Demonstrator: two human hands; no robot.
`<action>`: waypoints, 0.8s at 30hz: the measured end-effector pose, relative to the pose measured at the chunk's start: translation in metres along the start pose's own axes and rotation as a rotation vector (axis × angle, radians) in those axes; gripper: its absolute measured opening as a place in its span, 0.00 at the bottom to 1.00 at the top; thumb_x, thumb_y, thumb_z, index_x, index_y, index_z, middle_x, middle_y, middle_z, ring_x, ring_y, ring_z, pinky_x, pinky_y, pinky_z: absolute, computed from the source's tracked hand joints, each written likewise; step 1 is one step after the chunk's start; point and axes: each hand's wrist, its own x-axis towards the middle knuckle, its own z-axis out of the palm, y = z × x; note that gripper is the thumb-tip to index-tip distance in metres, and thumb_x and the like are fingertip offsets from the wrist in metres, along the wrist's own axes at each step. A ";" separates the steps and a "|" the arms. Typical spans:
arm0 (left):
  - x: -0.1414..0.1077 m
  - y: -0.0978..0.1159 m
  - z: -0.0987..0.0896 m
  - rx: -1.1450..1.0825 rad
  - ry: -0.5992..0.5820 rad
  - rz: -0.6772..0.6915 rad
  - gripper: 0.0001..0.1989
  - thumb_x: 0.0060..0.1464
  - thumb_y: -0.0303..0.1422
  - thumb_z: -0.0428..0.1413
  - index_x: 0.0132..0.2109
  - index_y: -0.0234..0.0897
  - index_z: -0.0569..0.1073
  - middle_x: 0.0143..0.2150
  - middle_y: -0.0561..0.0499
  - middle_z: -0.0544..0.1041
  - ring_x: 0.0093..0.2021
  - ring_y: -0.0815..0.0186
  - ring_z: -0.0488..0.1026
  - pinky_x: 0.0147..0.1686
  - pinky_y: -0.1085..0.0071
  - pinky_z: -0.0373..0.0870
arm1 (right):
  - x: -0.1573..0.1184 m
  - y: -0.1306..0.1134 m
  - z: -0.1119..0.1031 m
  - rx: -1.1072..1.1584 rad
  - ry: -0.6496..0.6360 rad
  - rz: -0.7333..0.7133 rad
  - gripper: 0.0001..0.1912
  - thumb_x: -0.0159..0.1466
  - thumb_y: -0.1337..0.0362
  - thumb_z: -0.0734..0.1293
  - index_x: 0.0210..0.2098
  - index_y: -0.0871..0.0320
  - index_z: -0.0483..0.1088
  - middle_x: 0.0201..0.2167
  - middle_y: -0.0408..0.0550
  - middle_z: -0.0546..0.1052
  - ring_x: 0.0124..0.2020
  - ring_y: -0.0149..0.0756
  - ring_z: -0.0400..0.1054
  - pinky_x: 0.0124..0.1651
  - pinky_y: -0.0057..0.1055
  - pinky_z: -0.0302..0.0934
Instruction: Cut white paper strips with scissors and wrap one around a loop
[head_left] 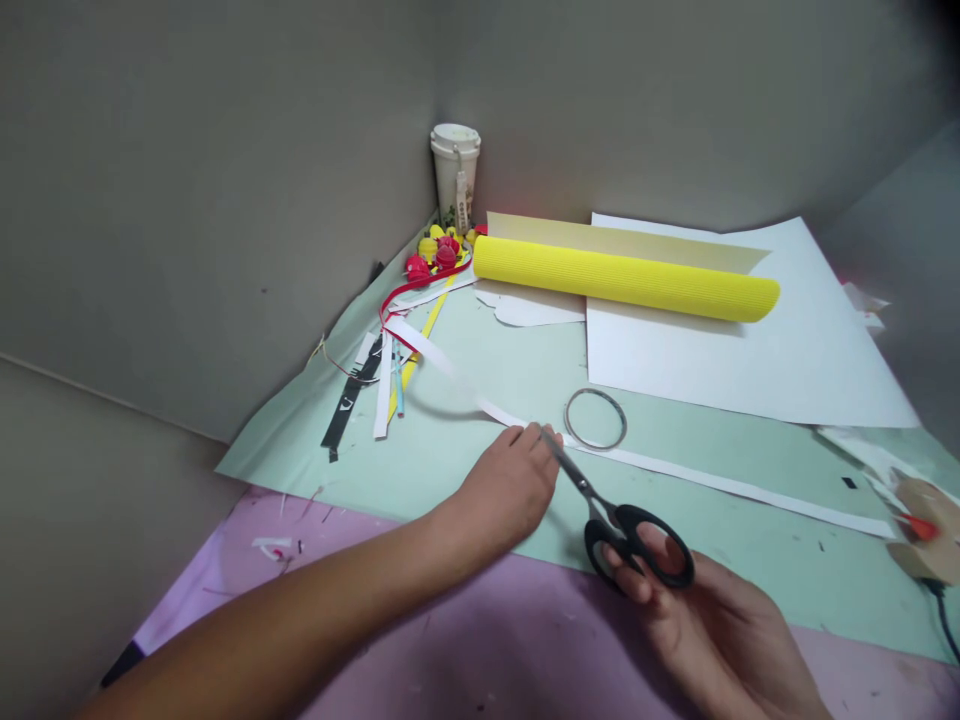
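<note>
A long white paper strip (742,487) runs across the mat, and its left stretch rises in a slight blur toward the pile. My left hand (517,485) is closed with its fingers gripping the strip near the middle. Black-handled scissors (589,492) are in my right hand (712,620), with fingers through the loops. Their blades point up and left and meet the strip beside my left fingertips; the blades look nearly closed. Just beyond the scissors lies a thin grey ring (595,419), next to the strip.
A yellow corrugated roll (630,280) rests on white sheets (750,370) at the back. Behind the left pile of red and yellow balls (431,252) stands a lidded cup (455,175). Black strip (352,395), white scraps lie left. A corded tan object (926,530) sits right.
</note>
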 end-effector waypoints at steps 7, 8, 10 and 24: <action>-0.003 0.004 -0.003 0.021 0.005 -0.014 0.22 0.59 0.24 0.44 0.60 0.23 0.62 0.61 0.36 0.66 0.60 0.55 0.63 0.54 0.63 0.60 | -0.005 0.008 0.011 -0.075 -0.041 0.087 0.17 0.57 0.59 0.72 0.44 0.58 0.77 0.29 0.52 0.77 0.19 0.25 0.61 0.18 0.21 0.56; -0.003 0.004 -0.003 0.021 0.006 -0.014 0.22 0.59 0.25 0.44 0.60 0.23 0.63 0.61 0.36 0.66 0.60 0.55 0.63 0.55 0.63 0.60 | -0.007 0.007 0.011 -0.131 -0.030 0.081 0.20 0.57 0.58 0.72 0.47 0.58 0.75 0.30 0.52 0.77 0.19 0.26 0.62 0.18 0.21 0.55; -0.004 0.004 -0.002 0.019 0.019 -0.015 0.22 0.60 0.25 0.44 0.60 0.23 0.62 0.61 0.36 0.66 0.61 0.55 0.62 0.55 0.63 0.59 | -0.008 0.002 0.010 -0.287 0.029 0.000 0.24 0.56 0.57 0.72 0.51 0.56 0.73 0.31 0.51 0.76 0.21 0.27 0.64 0.20 0.22 0.55; -0.005 0.004 -0.001 0.025 0.050 -0.021 0.23 0.59 0.23 0.42 0.61 0.24 0.61 0.61 0.37 0.67 0.60 0.55 0.63 0.54 0.62 0.60 | 0.003 -0.001 0.000 -1.002 0.332 -0.080 0.33 0.56 0.46 0.67 0.53 0.62 0.68 0.16 0.39 0.68 0.15 0.26 0.55 0.18 0.24 0.49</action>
